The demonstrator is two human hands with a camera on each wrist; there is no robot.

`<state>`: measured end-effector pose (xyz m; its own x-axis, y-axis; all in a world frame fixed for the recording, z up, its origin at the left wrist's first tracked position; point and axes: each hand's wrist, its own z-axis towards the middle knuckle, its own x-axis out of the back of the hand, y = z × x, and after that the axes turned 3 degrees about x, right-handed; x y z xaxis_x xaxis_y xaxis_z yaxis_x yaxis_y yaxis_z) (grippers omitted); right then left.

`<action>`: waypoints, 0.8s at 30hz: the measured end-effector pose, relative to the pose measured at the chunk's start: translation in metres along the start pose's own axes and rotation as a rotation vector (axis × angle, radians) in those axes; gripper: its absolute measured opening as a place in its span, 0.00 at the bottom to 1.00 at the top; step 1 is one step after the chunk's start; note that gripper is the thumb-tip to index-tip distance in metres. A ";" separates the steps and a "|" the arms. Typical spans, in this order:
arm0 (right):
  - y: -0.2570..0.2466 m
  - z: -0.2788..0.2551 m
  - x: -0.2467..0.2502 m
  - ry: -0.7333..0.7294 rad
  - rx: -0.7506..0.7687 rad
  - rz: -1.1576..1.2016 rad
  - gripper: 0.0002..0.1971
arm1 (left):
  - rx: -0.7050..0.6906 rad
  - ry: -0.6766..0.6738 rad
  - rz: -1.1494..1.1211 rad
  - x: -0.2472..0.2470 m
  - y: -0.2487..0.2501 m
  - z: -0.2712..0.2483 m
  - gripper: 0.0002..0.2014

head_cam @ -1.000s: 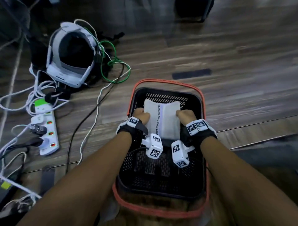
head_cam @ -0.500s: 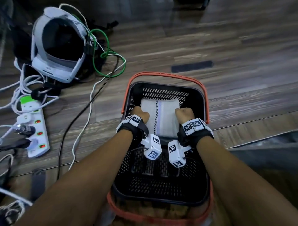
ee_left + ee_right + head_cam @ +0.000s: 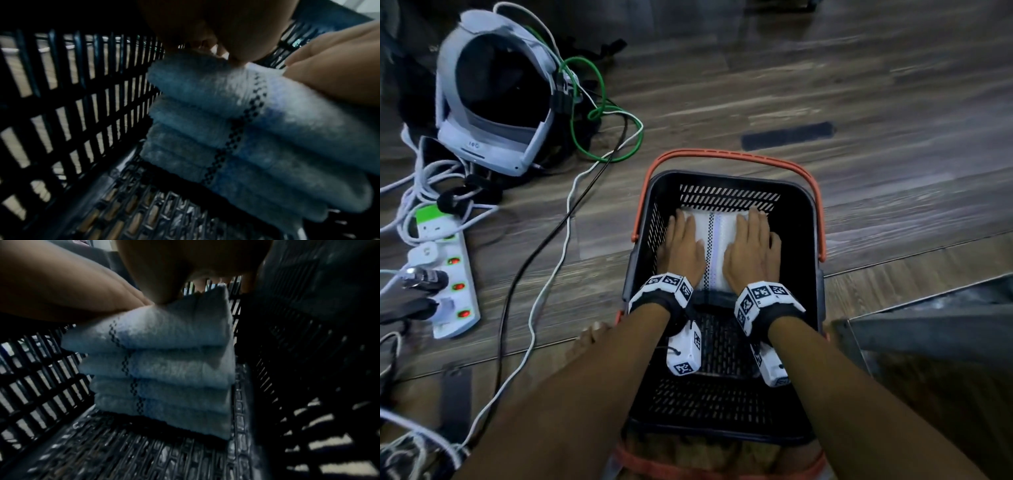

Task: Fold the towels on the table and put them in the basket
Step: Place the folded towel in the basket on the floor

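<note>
A black slatted basket (image 3: pixel 804 240) with an orange handle stands on the wooden floor in the head view. Inside, against its far wall, lies a stack of several folded white towels (image 3: pixel 717 240) with a dark checked stripe. My left hand (image 3: pixel 683 245) lies flat on the left half of the top towel, fingers straight. My right hand (image 3: pixel 751 248) lies flat on the right half. The left wrist view shows the towel stack (image 3: pixel 257 129) from its left side, with the basket wall (image 3: pixel 72 113) beside it. The right wrist view shows the stack (image 3: pixel 164 366) on the basket floor (image 3: pixel 144 454).
A white headset (image 3: pixel 489 92) and a tangle of green, white and black cables (image 3: pixel 585 137) lie on the floor to the left. A power strip (image 3: pixel 446 274) with red lights sits at the far left. A dark table edge (image 3: pixel 945 315) shows at right.
Both hands held the folded towel with curled fingers and lowered it onto the stack; now they have let go and lie flat on top of it.
</note>
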<state>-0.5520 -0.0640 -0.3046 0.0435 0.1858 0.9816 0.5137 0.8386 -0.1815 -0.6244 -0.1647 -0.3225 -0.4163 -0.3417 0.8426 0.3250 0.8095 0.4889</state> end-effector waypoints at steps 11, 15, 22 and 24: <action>0.013 -0.002 -0.054 0.038 -0.092 0.076 0.32 | -0.080 0.014 0.263 -0.034 -0.011 0.007 0.28; 0.013 0.001 -0.047 -0.005 -0.077 0.104 0.33 | -0.060 -0.017 0.277 -0.029 -0.005 0.006 0.28; 0.009 -0.012 0.034 -0.536 -0.019 -0.023 0.29 | 0.002 -0.394 0.452 0.050 0.022 -0.013 0.25; 0.007 -0.022 0.068 -0.640 0.028 -0.068 0.22 | -0.030 -0.502 0.430 0.080 0.035 -0.029 0.24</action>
<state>-0.5267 -0.0570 -0.2376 -0.5131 0.3933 0.7629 0.4746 0.8706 -0.1296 -0.6216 -0.1773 -0.2317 -0.5868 0.2789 0.7602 0.5709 0.8083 0.1442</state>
